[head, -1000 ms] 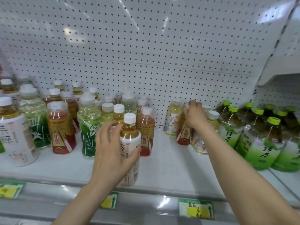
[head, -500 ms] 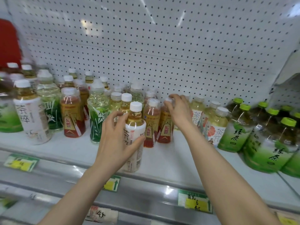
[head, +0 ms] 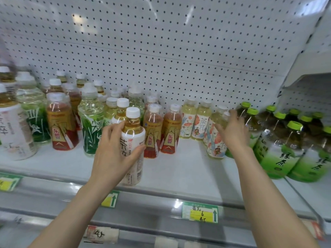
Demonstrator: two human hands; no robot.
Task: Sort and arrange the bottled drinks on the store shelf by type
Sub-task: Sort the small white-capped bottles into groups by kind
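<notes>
holding a white-label tea bottle (head: 133,136) upright with the left hand (head: 114,153), near the front edge of the white shelf (head: 179,169), left of centre. grip clamped round the label: thumb on the right side, fingers wrapped round the left, white cap and amber neck clear above. base down at shelf level, though cannot tell whether resting or just lifted.

reaching with the right hand (head: 232,133) farther back and to the right, onto a floral-label bottle (head: 214,145) tilted with its top leaning right. thumb against the upper part of that bottle, fingers spread up by its white cap. blurred, so cannot tell whether the grip there is closed on the bottle or only touching.

just behind the white-label tea bottle, two red-and-gold bottles (head: 170,138) side by side, upright. right of those, two upright floral bottles (head: 187,126) toward the far side, just left of the tilted one. left of the held bottle, a green bamboo-label bottle (head: 91,129), then another red-and-gold one and more mixed bottles toward the far left, blurred. at the far right, a cluster of green-cap bottles (head: 279,154) with green labels, close beside the right hand. behind everything, a white pegboard (head: 179,51). on the rail below the shelf edge, a yellow-and-green price tag (head: 199,212) between the two forearms.
</notes>
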